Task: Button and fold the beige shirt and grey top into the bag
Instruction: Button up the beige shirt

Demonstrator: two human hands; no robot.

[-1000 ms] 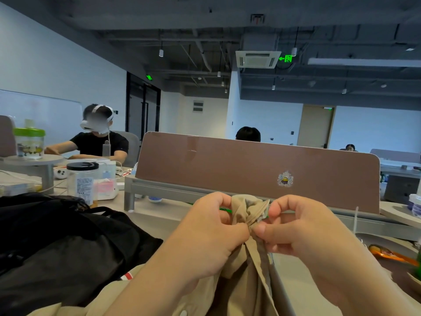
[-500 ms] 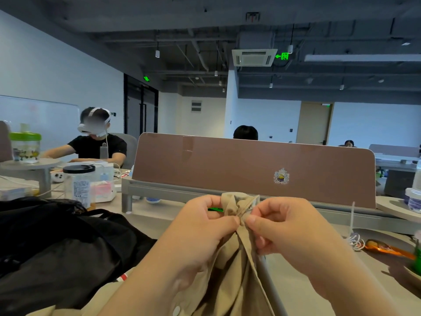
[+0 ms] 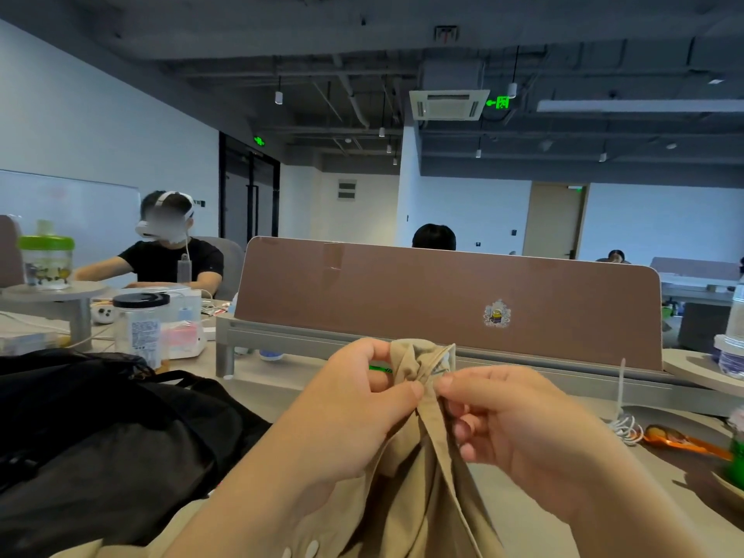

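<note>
Beige soft cloth shirt (image 3: 422, 497) looks light and floppy, so I think its stiffer front edge by the collar is the best place to hold. From the head view, the left hand (image 3: 354, 416) and right hand (image 3: 519, 428) both pinch that edge between thumb and fingers, and the rest hangs below them.

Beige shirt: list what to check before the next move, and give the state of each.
1. The left hand pinches one front edge of the beige shirt near the collar: ok.
2. The right hand pinches the facing edge: ok.
3. Button through its hole: cannot tell, the fingers hide it.
4. The black bag lies close by on the left: ok.
5. Bag's mouth open: cannot tell.
6. Is the grey top in view: not ok.
</note>
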